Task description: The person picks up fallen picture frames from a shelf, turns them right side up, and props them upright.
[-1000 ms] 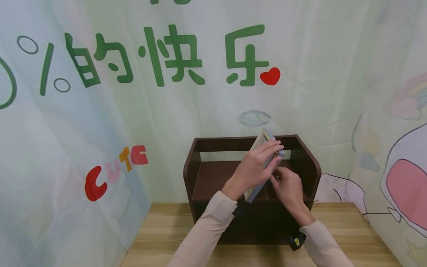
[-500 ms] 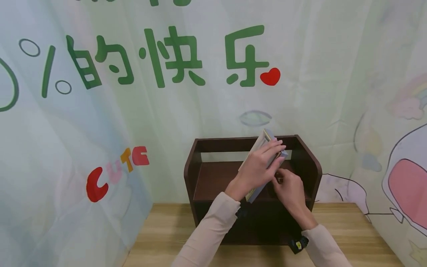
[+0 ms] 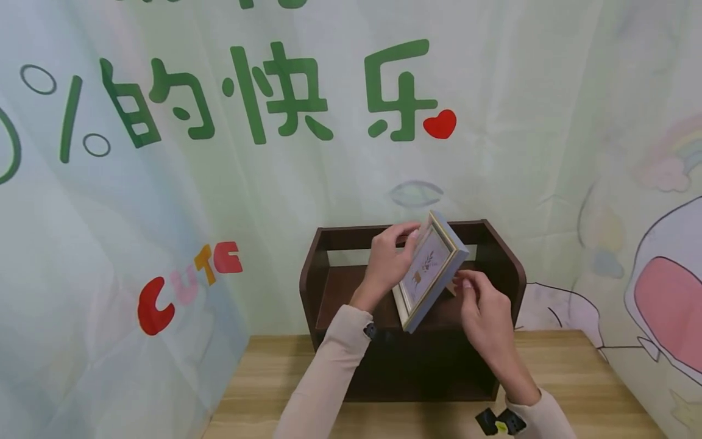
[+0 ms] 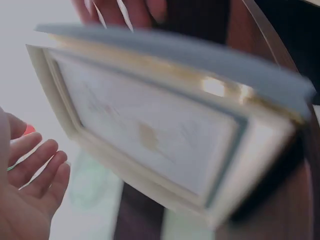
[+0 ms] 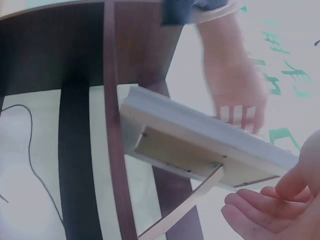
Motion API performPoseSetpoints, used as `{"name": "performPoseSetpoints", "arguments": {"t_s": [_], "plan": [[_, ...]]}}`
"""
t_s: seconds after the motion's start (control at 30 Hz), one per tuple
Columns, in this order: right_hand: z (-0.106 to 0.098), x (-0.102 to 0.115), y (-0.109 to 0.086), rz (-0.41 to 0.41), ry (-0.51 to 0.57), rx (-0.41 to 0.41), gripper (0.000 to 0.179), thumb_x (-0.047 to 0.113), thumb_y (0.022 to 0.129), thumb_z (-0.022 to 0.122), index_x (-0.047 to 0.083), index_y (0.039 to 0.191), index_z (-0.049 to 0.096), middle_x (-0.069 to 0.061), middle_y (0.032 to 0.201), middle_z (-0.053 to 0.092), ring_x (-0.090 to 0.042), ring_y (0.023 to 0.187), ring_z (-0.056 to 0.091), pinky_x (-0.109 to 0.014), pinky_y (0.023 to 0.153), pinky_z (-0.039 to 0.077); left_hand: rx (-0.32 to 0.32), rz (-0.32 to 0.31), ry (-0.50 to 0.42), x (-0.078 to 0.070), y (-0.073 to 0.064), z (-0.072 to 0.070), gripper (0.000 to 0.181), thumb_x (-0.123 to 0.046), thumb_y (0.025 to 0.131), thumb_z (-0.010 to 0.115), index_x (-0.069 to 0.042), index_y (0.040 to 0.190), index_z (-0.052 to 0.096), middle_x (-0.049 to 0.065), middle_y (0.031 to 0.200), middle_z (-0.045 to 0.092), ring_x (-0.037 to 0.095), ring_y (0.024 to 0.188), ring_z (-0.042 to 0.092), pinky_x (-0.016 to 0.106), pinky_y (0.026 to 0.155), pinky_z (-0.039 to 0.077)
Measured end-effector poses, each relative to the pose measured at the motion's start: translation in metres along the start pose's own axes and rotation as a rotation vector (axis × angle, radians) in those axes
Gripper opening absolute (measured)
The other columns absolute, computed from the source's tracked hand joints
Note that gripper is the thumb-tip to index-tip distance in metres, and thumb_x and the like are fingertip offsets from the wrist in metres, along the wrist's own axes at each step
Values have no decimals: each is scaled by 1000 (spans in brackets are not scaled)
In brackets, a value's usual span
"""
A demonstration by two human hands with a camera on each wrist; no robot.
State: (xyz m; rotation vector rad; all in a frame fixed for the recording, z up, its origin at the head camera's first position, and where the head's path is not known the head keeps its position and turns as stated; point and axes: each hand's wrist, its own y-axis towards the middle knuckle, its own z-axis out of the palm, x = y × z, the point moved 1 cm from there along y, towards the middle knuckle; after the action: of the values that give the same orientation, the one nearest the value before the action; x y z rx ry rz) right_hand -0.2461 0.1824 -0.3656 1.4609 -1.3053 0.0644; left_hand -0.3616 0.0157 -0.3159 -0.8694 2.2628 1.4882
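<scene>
A picture frame (image 3: pixel 425 268) with a pale blue outer edge and gold inner trim stands tilted on the upper shelf of a dark brown desktop shelf (image 3: pixel 351 292). Its printed picture faces left in the head view. From the frame's back a support leg (image 5: pixel 182 207) slants out to the shelf board. My left hand (image 3: pixel 388 262) is beside the frame's upper left; the left wrist view shows its fingers loosely bent, apart from the frame. Behind the frame, my right hand (image 3: pixel 485 308) has its fingertips close to the back edge, and nothing shows between its relaxed fingers.
The shelf has raised side panels (image 3: pixel 504 274) and a lower compartment (image 3: pixel 422 366). It stands on a wood-grain table (image 3: pixel 274 366). Printed cloth (image 3: pixel 340 177) hangs behind and on both sides. A thin cable (image 5: pixel 32 150) shows in the right wrist view.
My left hand has come off the frame's face and moved left, uncovering the picture. My right hand has drawn back slightly from behind the frame.
</scene>
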Motion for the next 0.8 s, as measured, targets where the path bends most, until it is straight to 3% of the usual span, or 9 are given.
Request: {"name": "performPoseSetpoints", "arguments": {"t_s": [0.17, 0.43, 0.53, 0.8], "plan": [[-3, 9, -6, 64, 36, 38, 28, 17, 110, 53, 0, 125, 70, -17, 111, 80, -30, 97, 78, -20, 78, 56, -14, -140, 25, 30, -4, 0, 30, -18, 109, 56, -4, 130, 72, 13, 126, 76, 27, 112, 74, 39, 99, 61], [11, 13, -12, 78, -6, 82, 29, 26, 104, 68, 1, 117, 75, -15, 99, 82, -26, 83, 80, -31, 69, 63, 113, -360, 23, 44, -9, 7, 39, -29, 112, 51, -6, 141, 66, 14, 139, 69, 30, 126, 68, 48, 104, 58], [17, 13, -11, 57, -28, 88, 31, 29, 101, 72, 1, 112, 77, -15, 96, 82, -25, 79, 80, -34, 65, 64, 129, -391, 27, 47, -8, 12, 39, -28, 113, 49, -8, 141, 66, 15, 139, 70, 31, 126, 68, 49, 104, 58], [22, 13, -8, 56, -50, 43, 28, 28, 98, 77, 0, 101, 79, -15, 88, 82, -24, 72, 78, -23, 56, 52, 124, -421, -42, 56, -6, 23, 36, -26, 112, 50, -7, 138, 69, 15, 133, 73, 26, 116, 70, 46, 101, 58]]}}
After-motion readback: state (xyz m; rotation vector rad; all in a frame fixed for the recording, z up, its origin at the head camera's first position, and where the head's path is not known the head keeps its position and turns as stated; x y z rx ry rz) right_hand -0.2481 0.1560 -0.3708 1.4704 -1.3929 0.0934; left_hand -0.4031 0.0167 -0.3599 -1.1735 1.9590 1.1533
